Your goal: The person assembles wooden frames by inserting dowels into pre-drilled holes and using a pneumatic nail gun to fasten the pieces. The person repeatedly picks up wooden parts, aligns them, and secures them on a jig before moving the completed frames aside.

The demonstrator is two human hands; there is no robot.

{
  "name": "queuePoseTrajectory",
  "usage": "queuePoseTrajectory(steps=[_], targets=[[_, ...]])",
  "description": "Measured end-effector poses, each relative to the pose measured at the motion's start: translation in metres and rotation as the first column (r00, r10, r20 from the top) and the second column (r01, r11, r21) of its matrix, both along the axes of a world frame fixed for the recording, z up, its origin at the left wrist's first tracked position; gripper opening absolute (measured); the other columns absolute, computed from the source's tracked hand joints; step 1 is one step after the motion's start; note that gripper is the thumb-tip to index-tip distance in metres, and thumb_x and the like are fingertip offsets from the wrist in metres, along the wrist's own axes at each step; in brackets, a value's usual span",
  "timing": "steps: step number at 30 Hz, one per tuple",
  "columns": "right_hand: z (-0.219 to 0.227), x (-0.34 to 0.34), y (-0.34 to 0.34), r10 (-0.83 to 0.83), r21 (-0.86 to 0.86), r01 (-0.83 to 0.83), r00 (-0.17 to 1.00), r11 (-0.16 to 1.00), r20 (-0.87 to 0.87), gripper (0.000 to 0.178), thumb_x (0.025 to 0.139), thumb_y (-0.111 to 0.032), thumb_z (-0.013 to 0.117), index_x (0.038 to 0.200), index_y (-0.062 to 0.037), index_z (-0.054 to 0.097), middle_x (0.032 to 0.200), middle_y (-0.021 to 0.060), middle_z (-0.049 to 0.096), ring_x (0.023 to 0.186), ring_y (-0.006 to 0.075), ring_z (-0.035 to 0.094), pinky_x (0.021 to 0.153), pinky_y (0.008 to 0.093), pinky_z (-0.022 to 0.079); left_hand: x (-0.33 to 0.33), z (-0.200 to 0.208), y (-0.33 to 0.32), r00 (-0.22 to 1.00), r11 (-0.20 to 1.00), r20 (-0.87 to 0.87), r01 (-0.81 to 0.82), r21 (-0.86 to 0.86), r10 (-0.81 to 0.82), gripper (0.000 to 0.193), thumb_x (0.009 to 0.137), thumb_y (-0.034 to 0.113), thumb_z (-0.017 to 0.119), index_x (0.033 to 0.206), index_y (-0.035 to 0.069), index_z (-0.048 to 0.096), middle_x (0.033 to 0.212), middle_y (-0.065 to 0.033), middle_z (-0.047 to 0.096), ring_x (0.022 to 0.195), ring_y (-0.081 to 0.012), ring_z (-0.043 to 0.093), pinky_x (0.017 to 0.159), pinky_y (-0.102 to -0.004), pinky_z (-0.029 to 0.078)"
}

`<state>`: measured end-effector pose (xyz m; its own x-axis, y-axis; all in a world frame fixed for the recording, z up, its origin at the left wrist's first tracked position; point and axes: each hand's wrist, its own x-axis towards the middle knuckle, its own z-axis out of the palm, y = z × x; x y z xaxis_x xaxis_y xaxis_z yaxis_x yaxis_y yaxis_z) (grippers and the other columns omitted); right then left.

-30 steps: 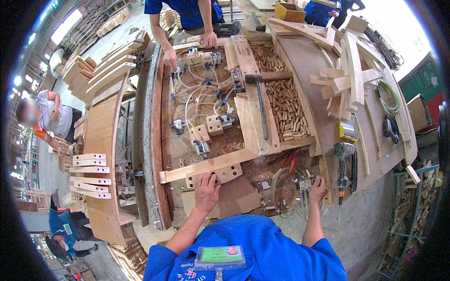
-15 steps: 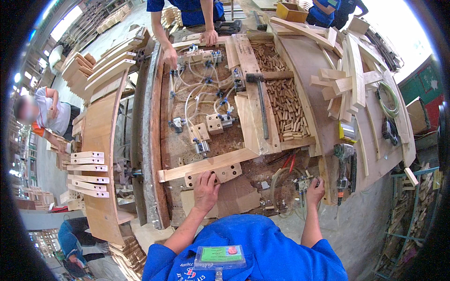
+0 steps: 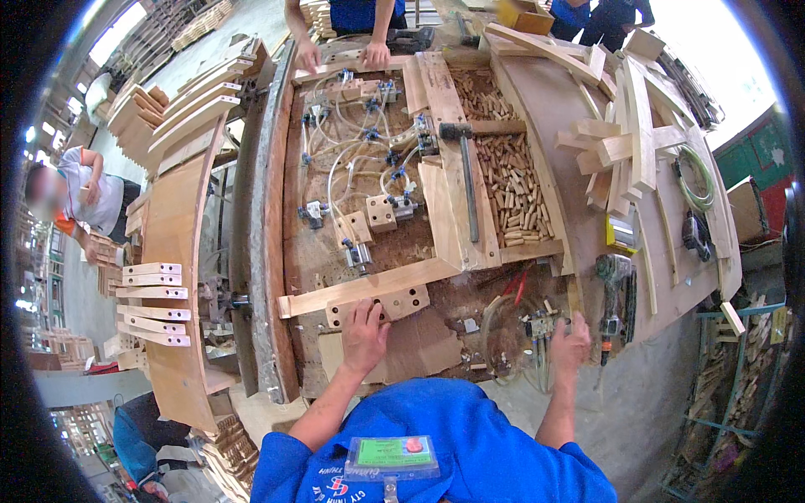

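Several pale, dark-holed wooden slats (image 3: pixel 157 314) line a brown plywood bench (image 3: pixel 178 226); the left hand (image 3: pixel 364 339), partly open, lays bent fingers on a pale, dark-holed wooden block (image 3: pixel 406 303) just beside a long, pale wooden bar (image 3: pixel 369 287); the right hand (image 3: pixel 571 345), fingers parted and gripping nothing visible, hovers near a small metallic fitting (image 3: pixel 540 324) with clear tubes.

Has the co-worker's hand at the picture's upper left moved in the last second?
Yes. Judged against the mallet, the co-worker's hand has drawn back toward the picture's top, away from the tubing.
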<state>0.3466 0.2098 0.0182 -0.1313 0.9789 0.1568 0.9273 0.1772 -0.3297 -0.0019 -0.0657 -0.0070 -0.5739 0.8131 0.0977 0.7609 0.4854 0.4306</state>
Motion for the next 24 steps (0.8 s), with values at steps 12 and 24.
queuePoseTrajectory(steps=[12, 24], targets=[[0.044, 0.032, 0.098, -0.092, 0.105, 0.063, 0.952, 0.992, 0.293, 0.065, 0.094, -0.036, 0.076, 0.143, 0.0019, 0.056, 0.117, 0.0299, 0.067, 0.108, 0.0455, 0.066, 0.096, 0.0544, 0.052, 0.013, 0.009, 0.027, 0.990, 0.996, 0.135, 0.017, 0.091, -0.029, 0.045, 0.084, 0.021, 0.082, 0.123, 0.004, 0.067, 0.120, -0.0163, 0.066, 0.120, -0.0389, 0.059, 0.104, -0.0513, 0.047], [0.092, 0.061, 0.101, -0.063, -0.037, 0.068, 0.989, 0.997, 0.134, 0.042, 0.101, -0.035, 0.069, 0.118, 0.0022, 0.060, 0.090, 0.0210, 0.074, 0.080, 0.0349, 0.075, 0.073, 0.0463, 0.059, 0.024, 0.011, 0.058, 0.923, 0.941, 0.299, 0.147, 0.306, -0.242, 0.034, 0.089, 0.026, 0.080, 0.114, 0.005, 0.072, 0.106, -0.0162, 0.073, 0.103, -0.0383, 0.068, 0.094, -0.0494, 0.052]])
